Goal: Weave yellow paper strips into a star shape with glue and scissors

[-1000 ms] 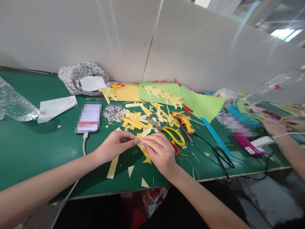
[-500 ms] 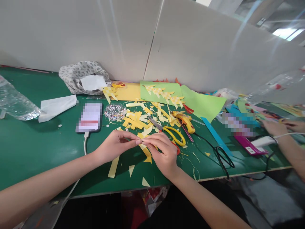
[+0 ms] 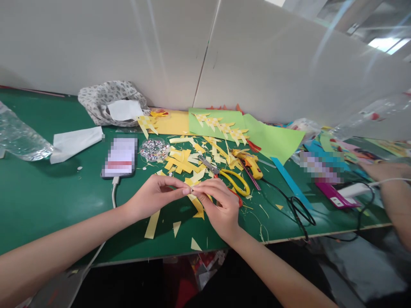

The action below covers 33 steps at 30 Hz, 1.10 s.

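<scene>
My left hand (image 3: 156, 196) and my right hand (image 3: 218, 204) meet fingertip to fingertip above the table's front part. Both are closed in a pinch on a tiny dark-and-white thing (image 3: 192, 190), too small to name. Under and behind them lie scattered yellow paper scraps (image 3: 182, 161). Yellow-handled scissors (image 3: 236, 182) rest just beyond my right hand, by a yellow glue gun (image 3: 252, 164). A clear round dish (image 3: 154, 149) of tiny black, white and coloured pieces stands behind my left hand. Woven yellow paper fish (image 3: 221, 126) lie on green paper (image 3: 233, 115) at the back.
A charging phone (image 3: 120, 157) lies left of my hands, its cable running toward me. Further left are a white tissue (image 3: 77, 143) and a plastic bottle (image 3: 24, 137). A patterned cloth bag (image 3: 111, 102) sits by the wall. On the right are black cord, a power strip (image 3: 340, 201) and another person's arm (image 3: 393, 201).
My two hands keep the same pinch in nearly the same place. The other person's hand at the right has shifted slightly. The view has moved a little.
</scene>
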### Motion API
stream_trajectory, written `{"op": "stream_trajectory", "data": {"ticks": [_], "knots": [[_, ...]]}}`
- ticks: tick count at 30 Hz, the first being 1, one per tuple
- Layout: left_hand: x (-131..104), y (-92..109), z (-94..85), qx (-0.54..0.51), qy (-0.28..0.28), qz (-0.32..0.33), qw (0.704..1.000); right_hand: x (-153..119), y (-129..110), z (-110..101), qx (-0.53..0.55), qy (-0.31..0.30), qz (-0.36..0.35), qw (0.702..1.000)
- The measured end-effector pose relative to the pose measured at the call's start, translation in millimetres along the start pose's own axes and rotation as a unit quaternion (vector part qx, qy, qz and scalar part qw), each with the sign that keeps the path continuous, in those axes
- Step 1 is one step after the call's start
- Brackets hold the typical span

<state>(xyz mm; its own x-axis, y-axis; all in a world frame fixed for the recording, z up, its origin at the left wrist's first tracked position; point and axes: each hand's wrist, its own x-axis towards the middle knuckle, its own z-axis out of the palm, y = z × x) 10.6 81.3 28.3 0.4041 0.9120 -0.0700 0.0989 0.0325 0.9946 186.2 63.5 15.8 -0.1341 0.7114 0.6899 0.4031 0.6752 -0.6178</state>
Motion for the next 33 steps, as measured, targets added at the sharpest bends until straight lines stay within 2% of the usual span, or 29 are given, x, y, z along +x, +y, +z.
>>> {"op": "stream_trajectory", "data": {"ticks": [8,13,28,33], "knots": [[1,-2,-0.7,-0.059,-0.005,-0.036,0.998,-1,-1,3,0.127,-0.007,0.117,0.985],[1,-3,-1.1,-0.098,-0.018,-0.056,0.993,-2,1,5,0.172,-0.010,0.160,0.972],[3,-9,-2.9,-0.130,-0.030,-0.081,0.988,-6,7,9,0.177,-0.010,0.167,0.970],[2,-10,-3.6,-0.123,-0.031,-0.088,0.988,-5,5,7,0.124,-0.020,0.130,0.984]]}}
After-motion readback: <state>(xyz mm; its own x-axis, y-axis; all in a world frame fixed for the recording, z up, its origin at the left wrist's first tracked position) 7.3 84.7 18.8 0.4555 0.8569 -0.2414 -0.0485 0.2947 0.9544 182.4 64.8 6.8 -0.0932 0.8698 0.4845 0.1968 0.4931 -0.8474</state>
